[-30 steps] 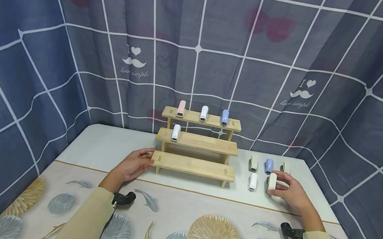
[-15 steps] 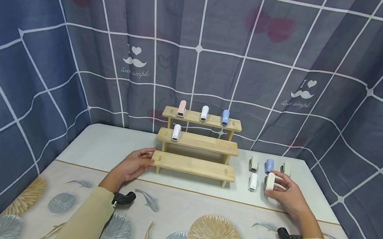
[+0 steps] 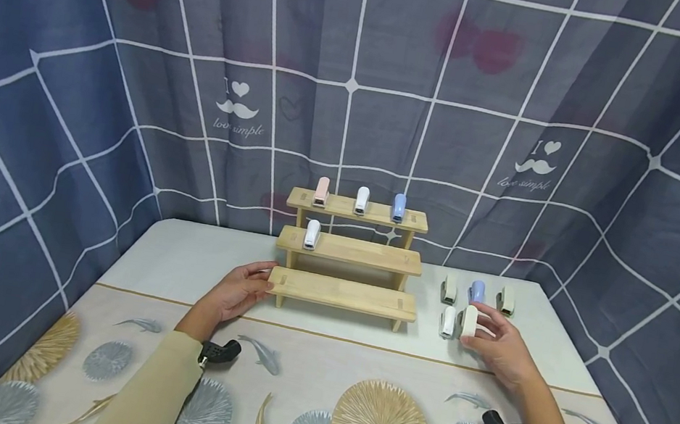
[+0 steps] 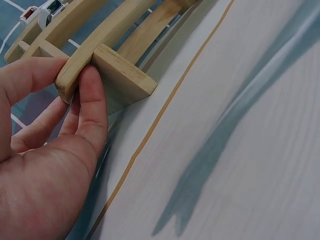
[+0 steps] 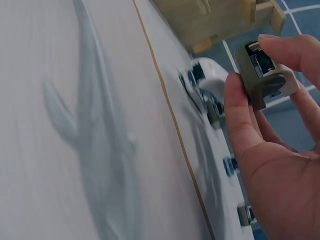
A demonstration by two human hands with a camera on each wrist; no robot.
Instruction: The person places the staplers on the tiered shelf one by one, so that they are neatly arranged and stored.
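My right hand (image 3: 501, 344) pinches a cream mini stapler (image 3: 469, 321) between thumb and fingers, close beside a white stapler (image 3: 447, 322). The right wrist view shows the held stapler's olive-grey base (image 5: 252, 80) and metal mechanism. On the left, my left hand (image 3: 239, 291) grips the end of the lowest board of a three-step wooden stand (image 3: 344, 293); its thumb and fingers lie on either side of the board (image 4: 82, 70). The top step bears a pink stapler (image 3: 322, 192), a white one and a blue stapler (image 3: 398, 207). Another white stapler (image 3: 311, 235) sits at the middle step's left end.
Behind the right hand stand two cream staplers (image 3: 449, 289) and a blue-purple stapler (image 3: 477, 292) on the white table (image 3: 188, 255). A patterned cloth (image 3: 289, 373) covers the table's front. Dark grid curtains (image 3: 391, 132) close in the back and both sides.
My right hand has carried the cream stapler a little leftward, toward the white stapler, uncovering more of the rear-right cream one. The left hand stays on the stand.
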